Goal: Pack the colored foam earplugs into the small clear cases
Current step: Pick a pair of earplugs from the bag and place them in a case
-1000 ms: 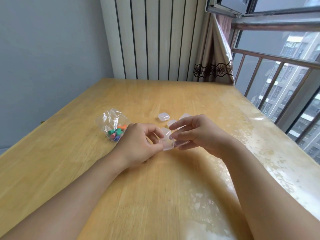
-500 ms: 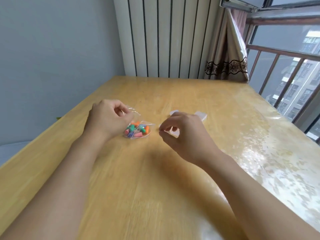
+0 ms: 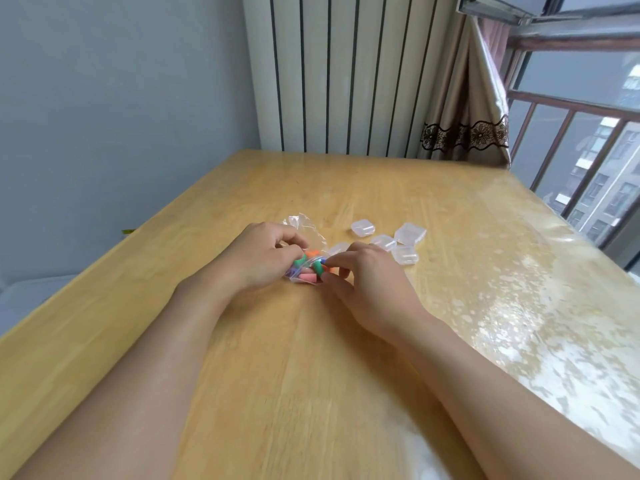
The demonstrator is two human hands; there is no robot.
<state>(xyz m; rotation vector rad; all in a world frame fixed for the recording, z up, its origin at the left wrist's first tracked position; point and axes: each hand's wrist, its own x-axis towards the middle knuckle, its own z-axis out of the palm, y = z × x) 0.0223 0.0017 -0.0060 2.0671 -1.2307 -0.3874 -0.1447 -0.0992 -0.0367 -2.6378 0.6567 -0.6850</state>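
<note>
Here, near the middle of the pale wooden table [image 3: 242,341], both hands meet over a small crinkled clear plastic bag [image 3: 304,233] of coloured foam earplugs [image 3: 307,268] — green, orange, pink and a purple or blue one show through the film; the left hand [image 3: 258,256] has its fingers curled onto the bag's near-left side, pinching film and seemingly a green plug beneath it; the right hand [image 3: 367,282] brings thumb and forefinger together at the bag's right end, on the film or on a plug at the mouth — which of the two cannot be told. Just beyond the right hand, toward the table's far right, lie the small clear plastic cases [image 3: 391,242]; five can be made out, one half hidden by the knuckles, and all appear closed; none holds a plug yet.

The plugs are likely very light and soft; they should squash under a pinch and spring back, so a gentle hold across the middle of one is enough. The film is thin and slippery, so the plugs may slide or spill; holding the bag by its loose top edge and tipping would free them more readily. The cases look stiff, smooth and light; each probably needs steadying at its sides while the lid is prised at its front lip.
</note>
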